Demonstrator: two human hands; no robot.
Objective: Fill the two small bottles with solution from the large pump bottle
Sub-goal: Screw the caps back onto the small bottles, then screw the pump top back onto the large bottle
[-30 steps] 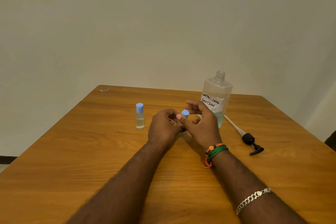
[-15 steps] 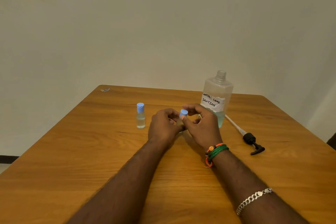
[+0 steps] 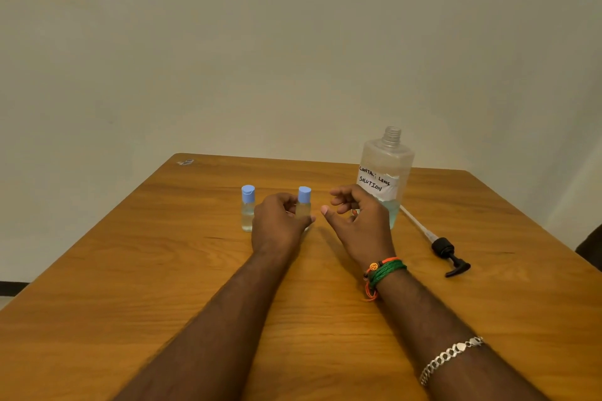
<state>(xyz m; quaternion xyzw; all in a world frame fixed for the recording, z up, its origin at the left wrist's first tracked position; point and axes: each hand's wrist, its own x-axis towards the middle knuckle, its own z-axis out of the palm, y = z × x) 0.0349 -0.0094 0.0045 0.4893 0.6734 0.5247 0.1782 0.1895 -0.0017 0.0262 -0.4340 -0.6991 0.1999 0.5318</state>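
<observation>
Wooden table (image 3: 136, 270) carries everything. Left hand (image 3: 277, 225) grips a small clear bottle (image 3: 303, 210) around its body, fingers curled round it; bottle upright, long axis vertical, blue cap (image 3: 304, 195) on top pointing up, base hidden behind the hand so contact with the table can't be confirmed. Second small bottle (image 3: 247, 210) stands upright just left of the left hand, own blue cap (image 3: 248, 194) on, liquid visible inside, nothing touching it. Right hand (image 3: 358, 221) hovers just right of the held bottle, apart from it, fingers loosely curled, thumb pointing toward the bottle, holding nothing. Large clear bottle (image 3: 387, 172) stands upright behind the right hand near the far edge, threaded neck open and pointing up, white label reading "CONTACT LENS SOLUTION", bluish liquid low in the body. Black pump head (image 3: 451, 257) lies on its side on the table right of the large bottle, dip tube (image 3: 415, 221) running back toward the bottle's base, nozzle pointing toward the near right. Right wrist wears green and orange thread bands (image 3: 382, 273); a silver chain bracelet (image 3: 451, 356) sits further up the forearm. Small pale scrap (image 3: 185, 162) at the far left corner, too small to identify.
</observation>
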